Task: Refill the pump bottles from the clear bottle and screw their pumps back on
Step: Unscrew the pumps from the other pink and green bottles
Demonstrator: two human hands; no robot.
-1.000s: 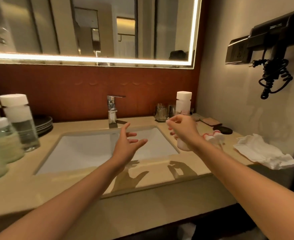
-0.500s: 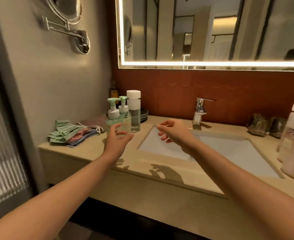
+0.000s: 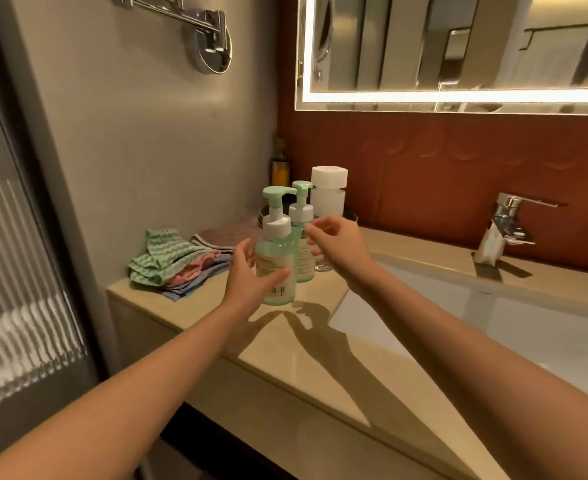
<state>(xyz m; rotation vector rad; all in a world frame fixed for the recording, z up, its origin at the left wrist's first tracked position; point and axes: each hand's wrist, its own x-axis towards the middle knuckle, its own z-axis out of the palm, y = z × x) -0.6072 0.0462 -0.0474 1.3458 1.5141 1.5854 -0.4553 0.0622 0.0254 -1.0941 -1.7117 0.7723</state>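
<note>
While left fingers (image 3: 243,249) wrap the near pump bottle (image 3: 277,259), right fingers (image 3: 315,226) hover beside.

Two pump bottles (image 3: 278,251) (image 3: 303,268), one clear bottle (image 3: 329,199), one amber bottle (image 3: 280,171), one faucet (image 3: 507,220), one cloth pile (image 3: 167,261) and two hands (image 3: 247,282) (image 3: 341,251) are counted.

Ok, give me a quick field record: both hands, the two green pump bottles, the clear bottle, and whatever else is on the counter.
left hand: thumb across the front pale green plastic pump bottle, fingers at its left side; seems to grip it
right hand: loosely curled, holds nothing, beside the rear pale green pump bottle
pumps: both on their bottles
clear bottle with white cap: upright behind the pair
also there: folded striped cloths left of the bottles; chrome tap by the white sink
</note>
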